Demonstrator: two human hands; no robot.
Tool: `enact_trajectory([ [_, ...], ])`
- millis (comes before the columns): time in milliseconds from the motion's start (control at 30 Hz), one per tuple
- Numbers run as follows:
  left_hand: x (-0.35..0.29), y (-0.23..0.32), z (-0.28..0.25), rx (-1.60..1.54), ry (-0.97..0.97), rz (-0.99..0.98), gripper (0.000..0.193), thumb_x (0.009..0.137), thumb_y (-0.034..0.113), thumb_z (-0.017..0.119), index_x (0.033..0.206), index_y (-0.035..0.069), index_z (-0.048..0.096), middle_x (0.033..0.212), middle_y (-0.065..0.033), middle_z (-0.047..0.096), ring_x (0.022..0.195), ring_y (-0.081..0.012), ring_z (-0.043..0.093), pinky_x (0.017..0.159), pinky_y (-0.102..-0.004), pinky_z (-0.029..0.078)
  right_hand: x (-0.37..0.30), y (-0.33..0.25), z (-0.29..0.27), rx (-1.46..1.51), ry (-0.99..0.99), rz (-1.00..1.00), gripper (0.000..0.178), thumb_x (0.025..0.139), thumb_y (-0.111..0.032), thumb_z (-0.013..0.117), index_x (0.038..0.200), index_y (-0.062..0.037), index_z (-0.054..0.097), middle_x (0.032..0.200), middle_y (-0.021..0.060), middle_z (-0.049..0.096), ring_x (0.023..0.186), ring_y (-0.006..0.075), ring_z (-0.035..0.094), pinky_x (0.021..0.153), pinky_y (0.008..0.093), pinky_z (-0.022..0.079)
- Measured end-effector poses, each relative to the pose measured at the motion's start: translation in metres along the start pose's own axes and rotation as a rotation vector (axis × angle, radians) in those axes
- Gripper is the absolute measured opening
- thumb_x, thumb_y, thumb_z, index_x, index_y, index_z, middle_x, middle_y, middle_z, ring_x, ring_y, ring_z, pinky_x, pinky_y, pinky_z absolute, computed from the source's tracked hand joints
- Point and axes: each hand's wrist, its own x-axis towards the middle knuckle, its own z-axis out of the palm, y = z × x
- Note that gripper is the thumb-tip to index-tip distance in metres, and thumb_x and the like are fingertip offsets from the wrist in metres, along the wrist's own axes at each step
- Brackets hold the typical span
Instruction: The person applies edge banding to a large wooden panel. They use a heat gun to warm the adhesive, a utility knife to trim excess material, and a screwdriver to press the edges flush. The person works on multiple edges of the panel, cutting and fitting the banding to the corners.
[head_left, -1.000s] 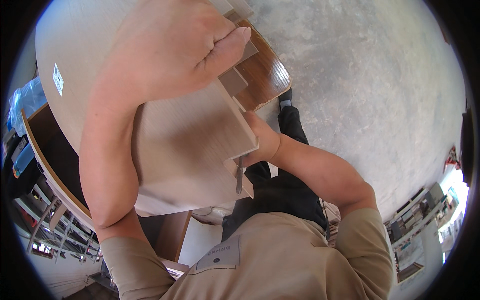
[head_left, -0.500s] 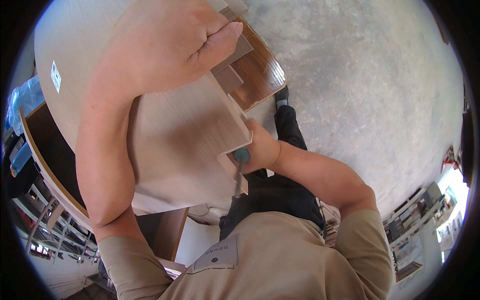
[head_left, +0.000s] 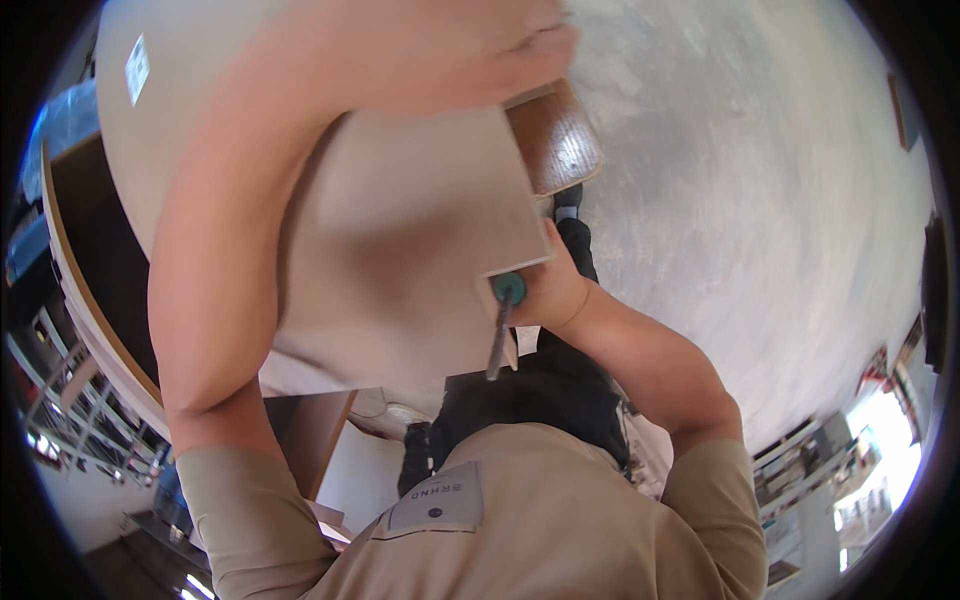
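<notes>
A large pale wood-grain panel (head_left: 420, 210) with a notched corner lies before me. My left hand (head_left: 480, 55) is over its far part at the top of the picture, blurred by motion, with its fingers mostly hidden. By the notch, my right hand (head_left: 550, 285) is closed round a screwdriver (head_left: 508, 290) with a green handle. Its metal shaft points back toward my body, past the panel's near edge. Part of the right hand is behind the panel's corner, so I cannot tell whether it also touches the wood.
A shiny brown wooden board (head_left: 555, 140) shows beyond the panel's right edge, above my foot. At the left stands a curved-looking open cabinet (head_left: 85, 250) with a dark inside. Grey concrete floor (head_left: 730, 180) spreads to the right. Racks (head_left: 85, 430) stand at lower left.
My left hand has moved up and to the right. The panel's notched corner sits further right and covers more of the brown board. My right hand still holds the screwdriver, slightly further right.
</notes>
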Motion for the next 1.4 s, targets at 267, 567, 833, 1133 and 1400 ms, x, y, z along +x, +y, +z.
enact_trajectory([
  [267,-0.007,-0.019,0.030,0.151,0.252,0.295,0.020,0.076,0.016,0.063,0.068,0.001,0.074,0.067,-0.0198,0.067,0.064,-0.0367,0.066,0.061,-0.0491,0.052,0.004,0.009,-0.010,0.208,0.036,0.332,0.018,0.056,-0.007,0.075,0.072,-0.0088,0.068,0.080,0.0093,0.068,0.071,0.0344,0.067,0.062,0.0377,0.053],
  [567,-0.010,-0.002,0.035,0.000,0.154,-0.015,0.015,0.073,0.011,0.063,0.071,0.003,0.076,0.071,-0.0162,0.069,0.069,-0.0354,0.068,0.063,-0.0488,0.052,0.000,0.001,-0.015,0.059,-0.039,0.247,0.019,0.057,-0.010,0.076,0.074,-0.0084,0.068,0.080,0.0099,0.068,0.071,0.0346,0.066,0.062,0.0384,0.053],
  [833,-0.003,0.002,0.025,-0.098,0.063,-0.130,0.017,0.076,0.011,0.061,0.072,0.004,0.076,0.073,-0.0151,0.070,0.071,-0.0338,0.068,0.063,-0.0473,0.053,0.009,0.000,-0.020,0.022,-0.001,0.209,0.020,0.057,-0.012,0.077,0.075,-0.0081,0.068,0.080,0.0103,0.068,0.071,0.0349,0.066,0.062,0.0390,0.052],
  [1133,0.007,0.007,0.017,-0.136,0.008,-0.183,0.019,0.079,0.012,0.059,0.073,0.004,0.076,0.074,-0.0139,0.071,0.072,-0.0321,0.068,0.063,-0.0456,0.054,0.002,-0.006,-0.020,0.008,0.050,0.205,0.022,0.058,-0.015,0.077,0.076,-0.0076,0.068,0.081,0.0109,0.068,0.071,0.0351,0.066,0.062,0.0397,0.052],
  [1400,0.012,0.013,0.015,-0.141,-0.037,-0.201,0.021,0.082,0.012,0.057,0.074,0.005,0.076,0.076,-0.0128,0.072,0.073,-0.0305,0.068,0.063,-0.0441,0.055,0.007,0.002,-0.015,0.001,0.099,0.178,0.023,0.059,-0.017,0.078,0.078,-0.0073,0.069,0.081,0.0113,0.068,0.071,0.0353,0.066,0.062,0.0403,0.052],
])
